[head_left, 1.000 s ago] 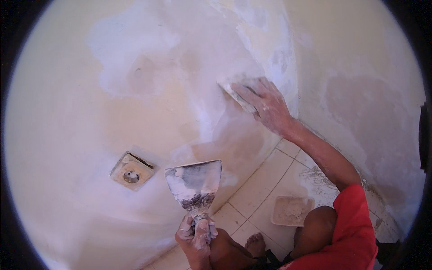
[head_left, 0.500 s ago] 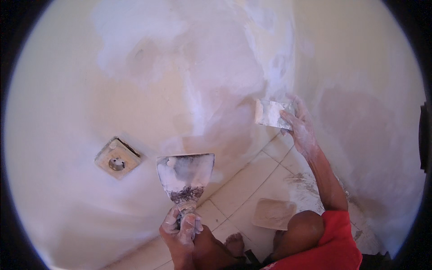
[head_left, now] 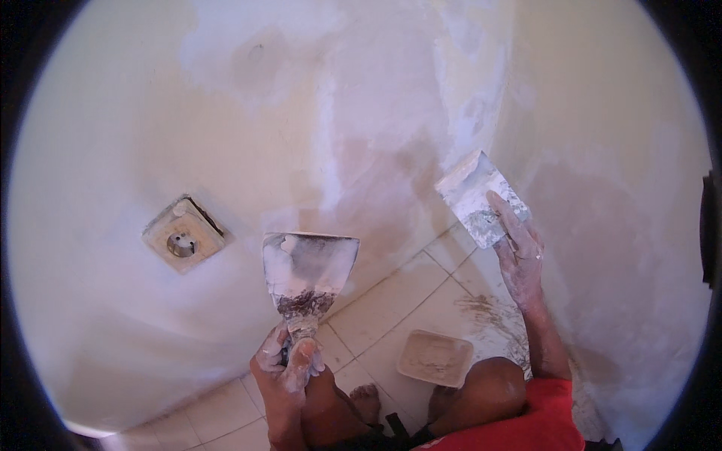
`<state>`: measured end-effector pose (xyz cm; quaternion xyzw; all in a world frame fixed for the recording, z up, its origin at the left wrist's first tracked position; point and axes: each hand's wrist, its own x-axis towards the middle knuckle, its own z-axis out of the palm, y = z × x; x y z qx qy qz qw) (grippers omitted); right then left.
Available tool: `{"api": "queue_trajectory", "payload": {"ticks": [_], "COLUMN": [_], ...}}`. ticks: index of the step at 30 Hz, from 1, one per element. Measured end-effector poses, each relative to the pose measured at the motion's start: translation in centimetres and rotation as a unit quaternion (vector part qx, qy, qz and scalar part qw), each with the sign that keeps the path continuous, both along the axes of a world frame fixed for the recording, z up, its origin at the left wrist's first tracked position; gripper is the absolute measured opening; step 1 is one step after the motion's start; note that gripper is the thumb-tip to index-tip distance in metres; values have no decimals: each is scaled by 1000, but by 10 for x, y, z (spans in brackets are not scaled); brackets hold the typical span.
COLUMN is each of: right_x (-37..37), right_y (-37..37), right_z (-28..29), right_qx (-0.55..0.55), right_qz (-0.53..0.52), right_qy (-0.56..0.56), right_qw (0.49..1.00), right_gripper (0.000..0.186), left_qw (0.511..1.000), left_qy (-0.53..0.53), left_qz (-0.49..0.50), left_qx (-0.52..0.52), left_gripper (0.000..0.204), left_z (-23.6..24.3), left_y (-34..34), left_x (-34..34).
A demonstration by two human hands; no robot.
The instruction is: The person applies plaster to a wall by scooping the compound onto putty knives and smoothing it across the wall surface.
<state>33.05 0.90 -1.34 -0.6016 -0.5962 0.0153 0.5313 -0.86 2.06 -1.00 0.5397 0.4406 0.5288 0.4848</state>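
My left hand [head_left: 289, 364], coated in white dust, grips a wide putty knife [head_left: 308, 274] by its handle, blade pointing up and smeared with white and dark residue. My right hand [head_left: 519, 255] holds a smaller flat rectangular scraper [head_left: 474, 184], tilted and streaked with white compound, just off the wall near the corner. The wall [head_left: 383, 90] shows white and pinkish patched areas on cream paint. A square socket [head_left: 183, 233] with a gap along its upper edge sits in the wall at the left.
A shallow beige tray [head_left: 434, 359] with residue rests on the tiled floor [head_left: 380, 316] beside my bent knee [head_left: 489, 387]. A second wall [head_left: 617, 248] rises at the right from the corner. Spilled dust and smears lie on the tiles near that wall.
My right hand has come away from the wall, moving right and down, and the scraper now shows its flat face, tilted. My left hand and putty knife shifted slightly up and left in view.
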Motion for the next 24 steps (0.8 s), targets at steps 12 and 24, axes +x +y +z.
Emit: {"api": "queue_trajectory", "payload": {"ticks": [12, 24], "right_x": [10, 15], "right_y": [41, 124], "right_z": [16, 30], "right_qx": [-48, 14], "right_qz": [9, 112], "right_qy": [305, 180], "right_qw": [951, 977], "right_gripper": [31, 35], "left_qw": [1000, 999], "left_qy": [10, 19], "left_qz": [6, -2], "left_qx": [4, 27], "left_gripper": [30, 24], "left_z": [3, 5], "left_y": [-3, -7], "left_x": [9, 7]}}
